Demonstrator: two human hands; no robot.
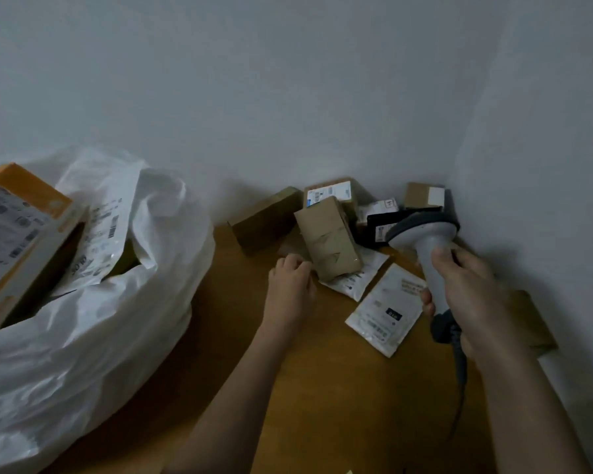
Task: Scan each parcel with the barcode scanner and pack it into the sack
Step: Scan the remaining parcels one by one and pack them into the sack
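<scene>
My right hand [466, 289] grips the handle of a grey barcode scanner [425, 234], its head pointing toward the pile in the corner. My left hand [291, 285] touches the lower left edge of a brown taped cardboard parcel [329, 237] that stands tilted on a white mailer [356, 277]; whether the fingers grip it I cannot tell. A second white mailer [386, 309] lies flat near the scanner. The white sack [93, 330] sits open at the left, holding an orange box [18, 234] and a white labelled mailer [96, 230].
More parcels crowd the wall corner: a brown box [264, 220], a labelled carton [329, 193], a black packet [380, 227] and a small carton [423, 196]. The scanner cable [461, 381] trails down over the wooden floor [254, 302]. Walls close off the back and right.
</scene>
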